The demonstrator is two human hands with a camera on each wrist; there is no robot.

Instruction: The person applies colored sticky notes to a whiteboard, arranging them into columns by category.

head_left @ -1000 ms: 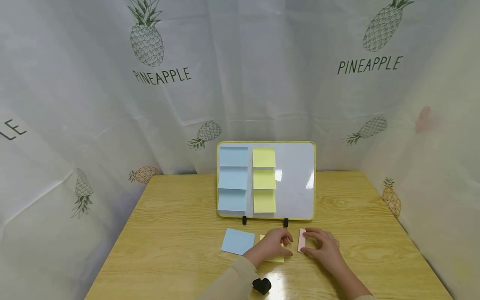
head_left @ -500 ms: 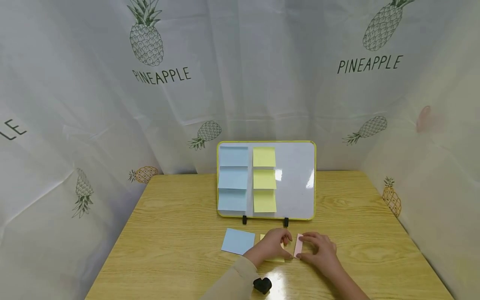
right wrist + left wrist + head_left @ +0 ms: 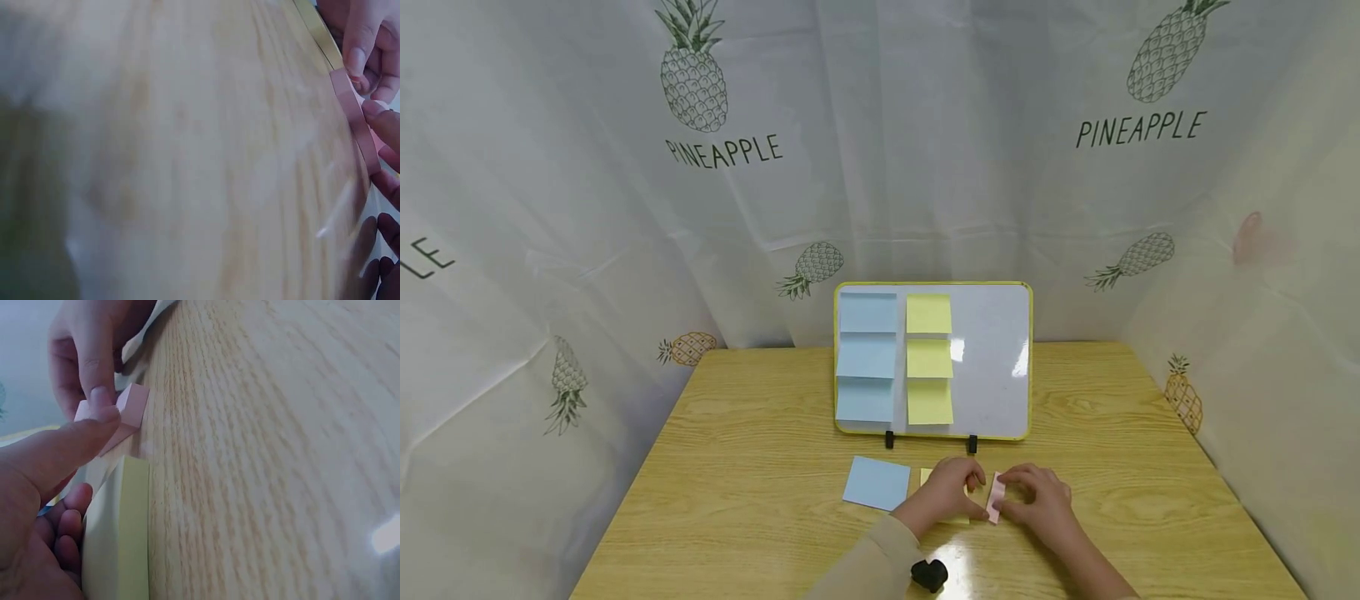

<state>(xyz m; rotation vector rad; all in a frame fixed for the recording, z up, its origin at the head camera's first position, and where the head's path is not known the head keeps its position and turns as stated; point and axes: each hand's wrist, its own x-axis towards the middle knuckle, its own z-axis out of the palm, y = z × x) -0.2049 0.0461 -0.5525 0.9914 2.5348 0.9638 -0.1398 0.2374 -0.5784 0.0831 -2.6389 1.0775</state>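
A small pink sticky-note pad (image 3: 995, 510) stands on its edge on the table. My right hand (image 3: 1043, 502) pinches it between thumb and fingers, and it looks bent in the left wrist view. At the near end of the pad, my left hand (image 3: 946, 492) has its thumb against or very close to the pink paper; its other fingers curl loosely. Partly hidden under that hand lies a yellow sticky-note pad (image 3: 128, 531). Left of it rests a blue sticky-note pad (image 3: 877, 483).
Behind the hands stands a whiteboard (image 3: 992, 358) on black feet. It bears a column of blue notes (image 3: 867, 356) and a column of yellow notes (image 3: 929, 358). A black object (image 3: 929, 575) is by the left sleeve. A pineapple-print curtain (image 3: 910, 167) surrounds the wooden table (image 3: 737, 500).
My right hand has brought the pink pad left and nearer to me, up to my left thumb. The pad has turned slightly and now looks bent. My left hand has barely moved.
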